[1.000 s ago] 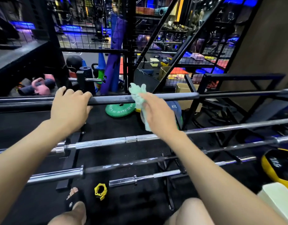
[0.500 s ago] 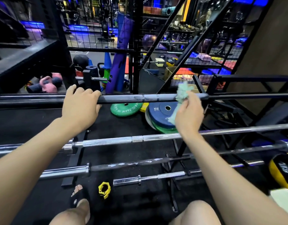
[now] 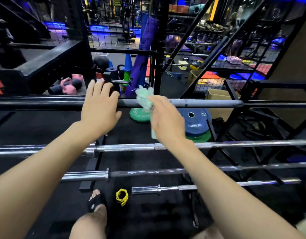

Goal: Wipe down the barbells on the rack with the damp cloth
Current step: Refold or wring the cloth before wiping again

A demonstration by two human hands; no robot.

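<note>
The top barbell (image 3: 200, 102), dark grey, lies across the black rack (image 3: 233, 121) at mid-height of the view. My right hand (image 3: 166, 121) grips a pale green cloth (image 3: 143, 97) and presses it onto this bar near its middle. Just left of the cloth, my left hand (image 3: 98, 109) rests on the same bar with its fingers stretched over it. Below lie a chrome barbell (image 3: 235, 144), a darker scuffed barbell (image 3: 148, 172) and a short chrome bar (image 3: 183, 187).
A green plate (image 3: 138, 116) and a blue plate (image 3: 195, 121) lie on the floor behind the rack. A yellow collar (image 3: 122, 196) sits by my sandalled foot (image 3: 95, 200). Pink kettlebells (image 3: 67, 87) and a cardboard box (image 3: 216, 95) stand further back.
My right hand slid the cloth to the right along the top bar, then back left toward my left hand. My left hand's fingers have straightened from their curl over the bar.
</note>
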